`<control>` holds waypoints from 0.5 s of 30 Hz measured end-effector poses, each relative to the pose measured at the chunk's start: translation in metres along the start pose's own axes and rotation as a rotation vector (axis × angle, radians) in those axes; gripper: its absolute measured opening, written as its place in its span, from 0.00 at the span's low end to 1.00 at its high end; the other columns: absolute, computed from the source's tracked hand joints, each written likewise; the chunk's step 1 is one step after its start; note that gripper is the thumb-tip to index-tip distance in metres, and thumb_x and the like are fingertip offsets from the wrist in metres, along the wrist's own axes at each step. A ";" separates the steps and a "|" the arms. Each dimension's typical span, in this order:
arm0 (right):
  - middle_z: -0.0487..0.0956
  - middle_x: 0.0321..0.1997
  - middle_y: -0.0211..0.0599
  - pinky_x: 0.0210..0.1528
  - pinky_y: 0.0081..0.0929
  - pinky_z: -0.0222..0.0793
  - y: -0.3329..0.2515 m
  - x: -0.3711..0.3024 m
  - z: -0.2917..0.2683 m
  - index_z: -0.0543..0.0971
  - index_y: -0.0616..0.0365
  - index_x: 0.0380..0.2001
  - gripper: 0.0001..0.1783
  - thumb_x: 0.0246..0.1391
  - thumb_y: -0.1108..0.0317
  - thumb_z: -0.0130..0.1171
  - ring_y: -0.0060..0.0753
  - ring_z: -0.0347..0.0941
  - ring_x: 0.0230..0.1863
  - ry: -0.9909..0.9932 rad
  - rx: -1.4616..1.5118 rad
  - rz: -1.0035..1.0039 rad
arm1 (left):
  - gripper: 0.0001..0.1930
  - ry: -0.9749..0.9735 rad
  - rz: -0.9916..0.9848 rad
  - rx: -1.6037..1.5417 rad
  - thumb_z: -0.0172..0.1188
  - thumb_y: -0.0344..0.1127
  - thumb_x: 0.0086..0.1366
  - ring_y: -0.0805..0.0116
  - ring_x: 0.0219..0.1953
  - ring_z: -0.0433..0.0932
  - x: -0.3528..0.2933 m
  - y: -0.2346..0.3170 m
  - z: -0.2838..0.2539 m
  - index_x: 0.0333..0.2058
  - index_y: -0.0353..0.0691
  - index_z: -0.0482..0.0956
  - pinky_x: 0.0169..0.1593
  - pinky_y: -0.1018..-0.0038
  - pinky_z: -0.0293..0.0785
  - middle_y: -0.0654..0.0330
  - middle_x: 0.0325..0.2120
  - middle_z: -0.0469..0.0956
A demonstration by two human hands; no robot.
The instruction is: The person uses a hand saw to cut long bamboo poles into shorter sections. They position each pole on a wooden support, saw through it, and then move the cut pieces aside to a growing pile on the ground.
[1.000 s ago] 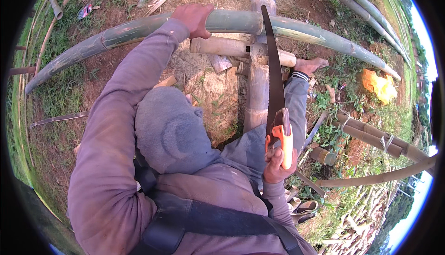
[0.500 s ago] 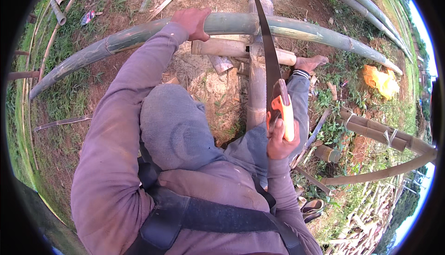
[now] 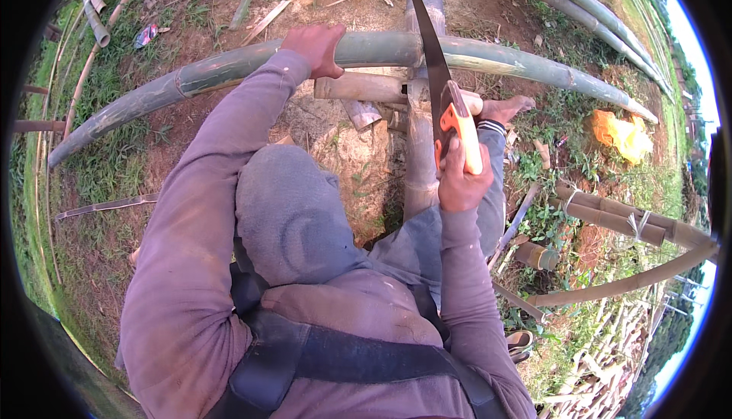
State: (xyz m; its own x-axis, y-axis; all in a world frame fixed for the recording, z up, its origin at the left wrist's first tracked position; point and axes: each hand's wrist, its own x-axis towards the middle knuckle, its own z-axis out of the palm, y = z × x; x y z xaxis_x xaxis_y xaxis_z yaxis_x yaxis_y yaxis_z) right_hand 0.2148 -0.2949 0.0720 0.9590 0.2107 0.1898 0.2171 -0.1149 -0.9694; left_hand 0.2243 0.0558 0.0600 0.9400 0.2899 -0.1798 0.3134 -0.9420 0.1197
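Note:
A long green bamboo pole lies crosswise in front of me, over a greyish upright-running bamboo support. My left hand is wrapped over the pole, left of the support. In my right hand is a hand saw, gripped by its orange handle. Its long dark blade points away from me and crosses the pole near the support; I cannot tell how deep the teeth sit. A shorter pale bamboo piece lies just below the pole, against the support. My bare right foot rests beside it.
More bamboo poles lie at the far right. An orange plastic bag is on the grass below them. Tied bamboo pieces stand at right, with a heap of split bamboo nearer. A thin strip lies at left.
My right hand has pushed the saw forward, away from me, so its tip and handle sit farther out. My left hand stays on the pole, which appears slightly lower in view.

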 end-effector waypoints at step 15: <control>0.80 0.28 0.28 0.29 0.19 0.68 0.009 0.070 0.037 0.80 0.64 0.39 0.09 0.67 0.69 0.67 0.14 0.73 0.27 -0.022 -0.008 -0.052 | 0.40 -0.021 0.015 -0.036 0.76 0.54 0.51 0.48 0.54 0.84 0.006 0.005 0.004 0.61 0.48 0.74 0.57 0.52 0.80 0.52 0.50 0.84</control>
State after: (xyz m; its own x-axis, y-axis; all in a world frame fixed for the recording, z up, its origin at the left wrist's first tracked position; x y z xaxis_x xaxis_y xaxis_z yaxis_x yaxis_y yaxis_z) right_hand 0.2776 -0.2455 0.0709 0.9420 0.2379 0.2365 0.2683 -0.1111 -0.9569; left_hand 0.2313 0.0518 0.0554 0.9419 0.2715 -0.1980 0.3039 -0.9396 0.1572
